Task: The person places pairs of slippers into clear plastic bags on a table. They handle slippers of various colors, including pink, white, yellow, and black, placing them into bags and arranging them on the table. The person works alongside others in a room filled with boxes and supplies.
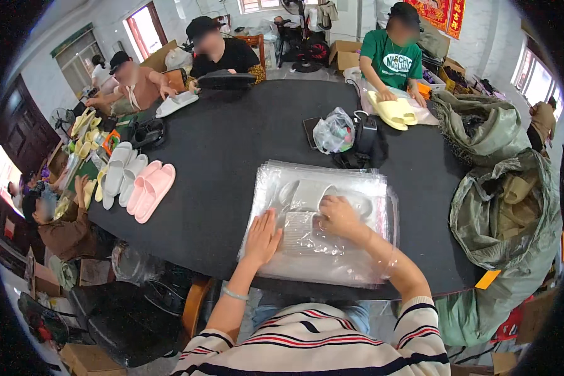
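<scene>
A pair of grey slippers [301, 233] lies in a clear plastic bag, on top of a stack of flat clear bags [319, 271] in front of me. My left hand [263, 238] rests flat on the left side of the bag, fingers stretched out, beside the nearer slipper. My right hand [341, 216] reaches in from the right, its wrist and forearm partly covered by clear film. Its fingers are curled at the foot opening of the nearer slipper, and their tips are partly hidden by the slipper and film.
Pink slippers [151, 193] and light grey slippers [117, 174] stand at the table's left. A small bag of items [334, 131] and a black device lie beyond the stack. Large green sacks [504, 210] stand at right. Across the table, a person in green handles yellow slippers [391, 111].
</scene>
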### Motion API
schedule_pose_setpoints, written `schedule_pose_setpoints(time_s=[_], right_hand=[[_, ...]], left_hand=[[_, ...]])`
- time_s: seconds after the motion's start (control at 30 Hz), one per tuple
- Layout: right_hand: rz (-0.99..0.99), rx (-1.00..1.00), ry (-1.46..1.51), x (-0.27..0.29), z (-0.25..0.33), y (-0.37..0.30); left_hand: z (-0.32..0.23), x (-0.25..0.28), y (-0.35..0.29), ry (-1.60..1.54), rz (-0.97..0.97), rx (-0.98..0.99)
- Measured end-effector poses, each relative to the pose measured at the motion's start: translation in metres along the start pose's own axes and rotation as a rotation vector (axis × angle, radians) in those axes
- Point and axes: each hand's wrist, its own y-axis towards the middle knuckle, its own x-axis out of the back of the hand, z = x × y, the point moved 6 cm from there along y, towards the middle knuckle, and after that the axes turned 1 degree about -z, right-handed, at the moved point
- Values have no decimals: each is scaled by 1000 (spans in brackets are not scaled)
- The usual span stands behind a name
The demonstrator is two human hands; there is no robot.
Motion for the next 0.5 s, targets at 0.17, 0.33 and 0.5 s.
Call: schedule_pose_setpoints(time_s=[0.17, 0.33, 0.5], right_hand=[[-19, -77, -100, 27, -34, -60], [-29, -283, -217, 62, -73, -138], [-203, -676, -231, 104, -130, -223]], left_hand=[[-2, -6, 3, 96, 36, 17], [4, -10, 4, 115, 63, 25], [-3, -5, 5, 185, 60, 53]])
